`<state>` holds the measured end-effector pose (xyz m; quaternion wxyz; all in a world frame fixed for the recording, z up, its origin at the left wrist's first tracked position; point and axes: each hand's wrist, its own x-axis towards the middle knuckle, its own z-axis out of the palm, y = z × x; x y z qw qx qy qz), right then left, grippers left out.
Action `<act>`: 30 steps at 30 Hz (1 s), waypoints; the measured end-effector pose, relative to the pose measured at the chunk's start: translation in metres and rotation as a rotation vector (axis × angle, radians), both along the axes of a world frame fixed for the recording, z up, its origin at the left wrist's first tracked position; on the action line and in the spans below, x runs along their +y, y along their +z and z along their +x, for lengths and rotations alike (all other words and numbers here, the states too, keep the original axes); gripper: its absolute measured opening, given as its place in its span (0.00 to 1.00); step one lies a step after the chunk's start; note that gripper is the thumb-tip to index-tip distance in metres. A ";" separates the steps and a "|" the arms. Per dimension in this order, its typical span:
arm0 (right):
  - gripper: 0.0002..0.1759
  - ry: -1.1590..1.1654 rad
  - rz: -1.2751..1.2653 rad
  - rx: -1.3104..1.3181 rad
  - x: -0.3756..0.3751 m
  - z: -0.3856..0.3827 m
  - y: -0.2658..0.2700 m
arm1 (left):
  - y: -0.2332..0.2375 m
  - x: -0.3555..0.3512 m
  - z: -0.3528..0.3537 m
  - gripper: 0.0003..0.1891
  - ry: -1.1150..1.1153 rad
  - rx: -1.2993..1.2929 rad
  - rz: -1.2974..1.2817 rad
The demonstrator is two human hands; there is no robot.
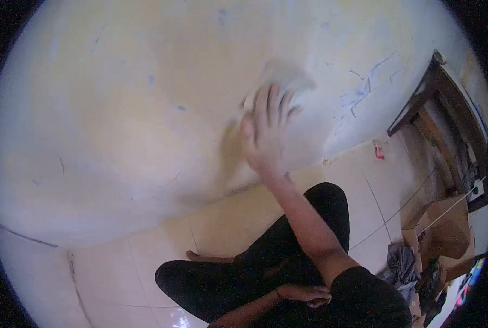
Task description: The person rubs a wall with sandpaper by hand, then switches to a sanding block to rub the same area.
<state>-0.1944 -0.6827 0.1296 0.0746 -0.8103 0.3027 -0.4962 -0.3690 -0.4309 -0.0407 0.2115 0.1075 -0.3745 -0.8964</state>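
My right hand [265, 128] presses against the pale, patchy wall [145, 109], back toward me, its fingers pointing up and slightly spread. Under the fingers is a thin pale sheet [305, 97], which the hand holds flat to the wall; motion blur hides what kind it is. A greyish patch, sheet or shadow, shows just above the fingertips. Low in my lap, my left hand [308, 295] rests with its fingers curled closed near my right sleeve. Whatever it may hold is hidden.
Tiled floor [372, 210] meets the wall, with my folded legs on it. At right are a dark wooden frame [443, 104], a small red-and-white packet [379, 150], an opened cardboard box [443, 229], a dark plastic bag [402, 265] and a white cable [448, 208]. Cracks [367, 90] mark the wall.
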 end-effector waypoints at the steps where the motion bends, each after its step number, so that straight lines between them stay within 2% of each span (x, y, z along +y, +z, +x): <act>1: 0.38 0.001 0.005 0.032 0.003 0.010 -0.061 | 0.005 -0.005 0.002 0.18 0.019 -0.027 -0.030; 2: 0.39 0.007 0.005 0.064 0.006 0.017 -0.094 | 0.004 -0.011 0.002 0.18 -0.001 -0.009 -0.014; 4: 0.40 -0.017 0.041 -0.064 0.018 0.026 -0.100 | -0.003 -0.009 -0.003 0.18 -0.037 0.032 0.041; 6: 0.41 0.017 0.082 -0.182 0.014 0.023 -0.078 | -0.025 -0.001 -0.007 0.17 0.017 0.028 -0.018; 7: 0.42 0.058 0.105 -0.232 0.002 0.007 -0.025 | -0.035 0.009 -0.011 0.17 0.047 0.033 -0.037; 8: 0.43 0.095 0.130 -0.282 -0.005 -0.003 0.000 | -0.038 0.014 -0.012 0.17 0.023 0.047 -0.003; 11: 0.43 0.035 0.094 -0.195 -0.019 0.005 -0.041 | -0.042 0.006 -0.012 0.18 -0.084 0.066 0.107; 13: 0.43 0.010 0.092 -0.130 -0.001 0.021 -0.129 | -0.046 0.001 -0.020 0.19 -0.153 0.069 0.263; 14: 0.43 -0.001 0.097 -0.094 0.009 0.026 -0.156 | -0.037 -0.001 -0.017 0.19 -0.062 0.133 0.138; 15: 0.44 0.000 0.117 -0.176 0.011 0.026 -0.142 | -0.021 0.001 -0.010 0.20 0.026 0.196 0.029; 17: 0.45 0.002 0.162 -0.338 0.004 0.019 -0.079 | -0.015 -0.004 0.004 0.21 0.046 0.161 -0.056; 20: 0.47 -0.011 0.164 -0.356 -0.026 -0.004 -0.021 | -0.019 -0.007 0.006 0.22 -0.086 -0.035 -0.060; 23: 0.44 -0.044 0.162 -0.093 -0.006 0.016 -0.102 | -0.011 -0.012 0.004 0.23 -0.111 -0.092 -0.097; 24: 0.44 -0.033 0.160 -0.131 0.002 0.021 -0.117 | -0.012 -0.011 -0.001 0.23 -0.118 -0.087 0.000; 25: 0.43 -0.021 0.165 -0.169 0.015 0.023 -0.115 | -0.006 -0.013 -0.002 0.23 -0.124 -0.083 0.103; 27: 0.43 -0.020 0.189 -0.252 0.017 0.029 -0.115 | 0.002 -0.011 0.011 0.22 -0.061 -0.054 -0.086; 29: 0.45 -0.018 0.218 -0.305 -0.004 0.008 -0.037 | 0.003 -0.009 0.017 0.21 0.004 -0.031 -0.208; 30: 0.45 -0.013 0.210 -0.305 -0.010 0.004 -0.032 | -0.002 -0.006 0.018 0.20 0.030 -0.026 -0.237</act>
